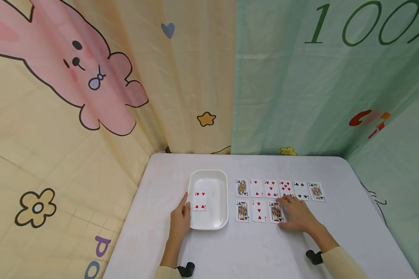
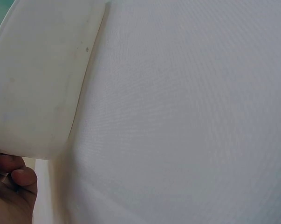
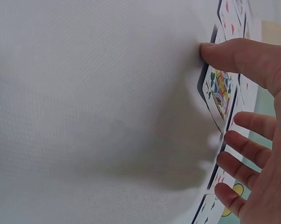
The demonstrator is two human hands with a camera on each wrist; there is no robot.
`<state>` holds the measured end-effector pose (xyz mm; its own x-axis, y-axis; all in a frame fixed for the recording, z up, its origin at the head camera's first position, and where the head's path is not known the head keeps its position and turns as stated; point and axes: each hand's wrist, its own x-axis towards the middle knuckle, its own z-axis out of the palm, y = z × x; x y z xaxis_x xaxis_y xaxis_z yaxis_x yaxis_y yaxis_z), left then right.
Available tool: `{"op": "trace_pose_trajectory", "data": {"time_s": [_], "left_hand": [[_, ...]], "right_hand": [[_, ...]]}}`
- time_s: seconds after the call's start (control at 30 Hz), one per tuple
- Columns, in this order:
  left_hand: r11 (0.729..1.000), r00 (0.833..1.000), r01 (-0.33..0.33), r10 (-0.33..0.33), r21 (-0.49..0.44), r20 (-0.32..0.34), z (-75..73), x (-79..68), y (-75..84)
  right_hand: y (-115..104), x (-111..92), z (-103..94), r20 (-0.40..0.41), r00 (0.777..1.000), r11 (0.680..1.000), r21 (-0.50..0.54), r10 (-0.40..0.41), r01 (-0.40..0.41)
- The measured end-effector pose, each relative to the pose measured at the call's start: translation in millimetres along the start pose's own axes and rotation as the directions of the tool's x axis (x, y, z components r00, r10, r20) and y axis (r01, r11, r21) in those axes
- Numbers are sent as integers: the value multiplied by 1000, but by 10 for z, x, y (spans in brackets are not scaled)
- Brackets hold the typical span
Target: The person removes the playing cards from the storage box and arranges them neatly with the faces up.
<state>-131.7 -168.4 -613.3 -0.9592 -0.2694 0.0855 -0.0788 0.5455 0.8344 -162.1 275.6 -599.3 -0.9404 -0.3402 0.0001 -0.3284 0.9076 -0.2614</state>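
Note:
My left hand (image 1: 180,217) holds a white tray (image 1: 224,217) by its left side, thumb near the rim. In the left wrist view, bent fingers show at the tray's end. A four of hearts (image 1: 199,201) lies face up in the tray. My right hand (image 1: 298,214) is over a face card (image 1: 276,212) of clubs at the end of the lower card row. Its thumb (image 3: 219,53) touches the card's edge; the other fingers are spread and slightly bent, towards the upper row.
An upper row of several face-up playing cards (image 1: 256,188) runs right of the tray. Below it lie a face card (image 1: 242,211) and a heart card (image 1: 260,211). The white table (image 1: 251,252) meets patterned curtains (image 1: 202,77) at the back and sides.

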Motion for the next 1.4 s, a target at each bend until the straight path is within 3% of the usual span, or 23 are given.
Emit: {"op": "trace_pose_trajectory", "data": {"time_s": [0.27, 0.6, 1.07, 1.4], "left_hand": [[1000, 1000, 5, -5, 5, -1, 6, 0, -10], [1000, 1000, -10, 10, -6, -2, -6, -3, -9], [1000, 1000, 19, -19, 6, -1, -4, -13, 3], [1000, 1000, -28, 28, -14, -8, -11, 4, -9]], "right_hand": [[-32, 5, -63, -10, 1000, 1000, 15, -4, 4], [-144, 182, -161, -60, 998, 998, 65, -4, 8], [-665, 570, -253, -102, 994, 986, 156, -35, 51], [-1117, 934, -270, -99, 989, 969, 209, -114, 132]]}}
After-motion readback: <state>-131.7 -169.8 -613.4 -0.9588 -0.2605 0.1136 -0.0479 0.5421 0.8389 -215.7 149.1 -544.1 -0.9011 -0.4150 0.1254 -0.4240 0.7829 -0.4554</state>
